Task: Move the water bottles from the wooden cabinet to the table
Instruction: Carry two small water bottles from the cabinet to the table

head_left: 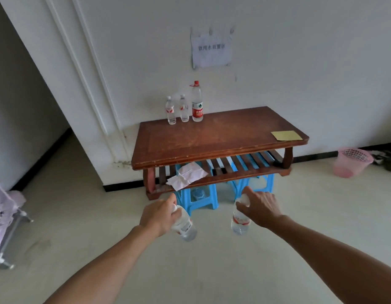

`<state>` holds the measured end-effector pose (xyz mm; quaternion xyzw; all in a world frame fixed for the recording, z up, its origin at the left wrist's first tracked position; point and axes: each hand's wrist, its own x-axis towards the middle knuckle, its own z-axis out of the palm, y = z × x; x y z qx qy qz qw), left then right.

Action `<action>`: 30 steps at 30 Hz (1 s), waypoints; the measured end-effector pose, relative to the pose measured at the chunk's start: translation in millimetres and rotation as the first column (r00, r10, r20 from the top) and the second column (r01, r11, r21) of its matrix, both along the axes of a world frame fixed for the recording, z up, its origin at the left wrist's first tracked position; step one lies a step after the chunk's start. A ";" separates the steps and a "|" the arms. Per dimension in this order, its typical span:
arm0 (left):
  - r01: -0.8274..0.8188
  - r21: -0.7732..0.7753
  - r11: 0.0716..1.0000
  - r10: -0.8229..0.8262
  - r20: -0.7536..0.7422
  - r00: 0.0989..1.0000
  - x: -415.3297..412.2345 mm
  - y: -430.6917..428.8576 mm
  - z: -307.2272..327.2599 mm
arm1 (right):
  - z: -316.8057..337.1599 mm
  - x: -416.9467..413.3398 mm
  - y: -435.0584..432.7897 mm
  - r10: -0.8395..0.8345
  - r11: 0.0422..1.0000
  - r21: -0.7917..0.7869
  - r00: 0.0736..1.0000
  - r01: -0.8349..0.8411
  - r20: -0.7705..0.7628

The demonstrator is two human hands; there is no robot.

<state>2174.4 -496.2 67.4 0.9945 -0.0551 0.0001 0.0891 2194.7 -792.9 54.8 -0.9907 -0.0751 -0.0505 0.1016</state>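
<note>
My left hand (pixel 158 217) grips a small clear water bottle (pixel 185 228) by its neck, and the bottle hangs tilted. My right hand (pixel 259 207) holds a second small bottle (pixel 240 222) by its cap end, hanging upright. Both are in the air over the floor, in front of a low brown wooden table (pixel 212 139). At the table's back left stand two small bottles (pixel 171 110) (pixel 184 108) and one tall bottle with a red cap and red label (pixel 197 103). The wooden cabinet is out of view.
A yellow paper (pixel 286 135) lies at the table's right end. Crumpled white paper (pixel 187 175) rests on the slatted lower shelf. Blue plastic stools (pixel 199 198) stand under the table. A pink basket (pixel 352 162) sits on the floor at right. A metal-framed piece of furniture (pixel 6 227) is at left.
</note>
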 end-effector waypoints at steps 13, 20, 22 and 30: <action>-0.055 0.016 0.998 0.054 0.081 0.995 303.3 68.5 13.8 | 11.8 332.5 83.4 0.114 0.992 -0.058 0.990 -0.109 0.086; -0.065 -0.019 0.998 0.067 0.134 0.989 460.4 105.3 34.6 | 30.3 480.5 121.7 0.064 0.997 0.034 0.989 -0.069 0.135; -0.082 -0.030 0.996 0.086 0.148 0.985 502.8 112.1 33.2 | 32.2 526.5 131.1 0.065 0.996 0.047 0.989 -0.072 0.135; -0.158 -0.061 0.986 0.164 0.132 0.977 659.3 129.4 13.7 | 11.3 703.4 164.5 0.140 0.989 0.035 0.986 -0.144 0.089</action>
